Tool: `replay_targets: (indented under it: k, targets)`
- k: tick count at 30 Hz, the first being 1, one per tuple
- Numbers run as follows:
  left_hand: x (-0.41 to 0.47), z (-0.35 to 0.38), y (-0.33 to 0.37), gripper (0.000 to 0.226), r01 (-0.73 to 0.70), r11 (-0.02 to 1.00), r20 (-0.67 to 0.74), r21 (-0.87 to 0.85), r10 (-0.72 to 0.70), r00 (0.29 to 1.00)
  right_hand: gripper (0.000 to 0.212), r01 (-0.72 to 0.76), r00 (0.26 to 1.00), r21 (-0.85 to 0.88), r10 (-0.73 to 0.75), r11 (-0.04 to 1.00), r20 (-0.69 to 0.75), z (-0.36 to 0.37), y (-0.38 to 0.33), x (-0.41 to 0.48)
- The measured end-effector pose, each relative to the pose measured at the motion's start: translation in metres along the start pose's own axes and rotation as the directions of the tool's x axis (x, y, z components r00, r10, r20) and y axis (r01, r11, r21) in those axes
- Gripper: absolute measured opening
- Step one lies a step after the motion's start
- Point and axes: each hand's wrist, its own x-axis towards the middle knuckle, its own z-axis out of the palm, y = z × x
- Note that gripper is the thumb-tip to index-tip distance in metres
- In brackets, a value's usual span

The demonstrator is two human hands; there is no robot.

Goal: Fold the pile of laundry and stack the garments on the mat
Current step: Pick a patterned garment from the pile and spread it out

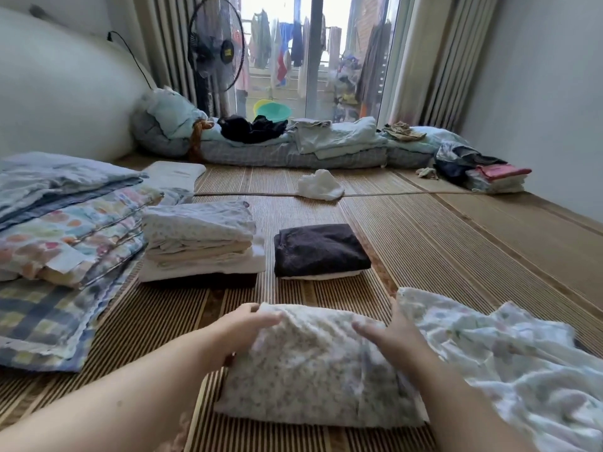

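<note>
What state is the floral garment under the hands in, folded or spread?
Folded. The floral garment lies as a compact thick rectangle on the mat; left hand grips its far corner, right hand rests on top.

You see: standing fan [217,50] far left by curtain [153,37]; green basin [275,110] outside glass door [314,60]; checked bedding [293,158] laid along window, wall to wall.

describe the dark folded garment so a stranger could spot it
Start at the woven mat on the floor. Just right of the tall pale stack lies the dark garment, a near-black fold atop one white piece; its neighbours are pale or floral.
</note>
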Motion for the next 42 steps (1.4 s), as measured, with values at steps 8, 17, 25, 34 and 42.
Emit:
replay_targets:
  k: [8, 17, 25, 34, 42]
  targets:
    - [-0.001, 0.004, -0.024, 0.042, 0.048, 0.807, -0.133, 0.589, 0.037, 0.990, 0.081, -0.054, 0.981, -0.371, 0.118, 0.927, 0.153, 0.004, 0.010, -0.006]
    - [-0.019, 0.013, -0.036, 0.078, -0.074, 0.997, -0.202, -0.002, 0.072, 0.977, 0.057, 0.055, 0.983, -0.082, -0.068, 0.995, -0.169, -0.011, 0.012, -0.018]
    - [-0.041, 0.021, -0.053, 0.076, -0.285, 0.959, 0.076, -0.005, 0.284, 0.956, 0.030, -0.017, 0.986, -0.484, 0.094, 0.875, 0.135, -0.033, 0.041, -0.035]
    - [-0.040, 0.013, -0.059, 0.066, -0.193, 0.961, -0.059, -0.200, 0.185, 0.981, 0.015, 0.140, 0.981, -0.028, -0.134, 0.990, 0.143, -0.056, 0.034, -0.049]
    - [-0.037, 0.011, -0.070, 0.064, -0.114, 0.941, -0.025, -0.319, 0.112, 0.993, 0.031, 0.131, 0.988, -0.372, -0.088, 0.919, 0.130, -0.033, 0.022, -0.052]
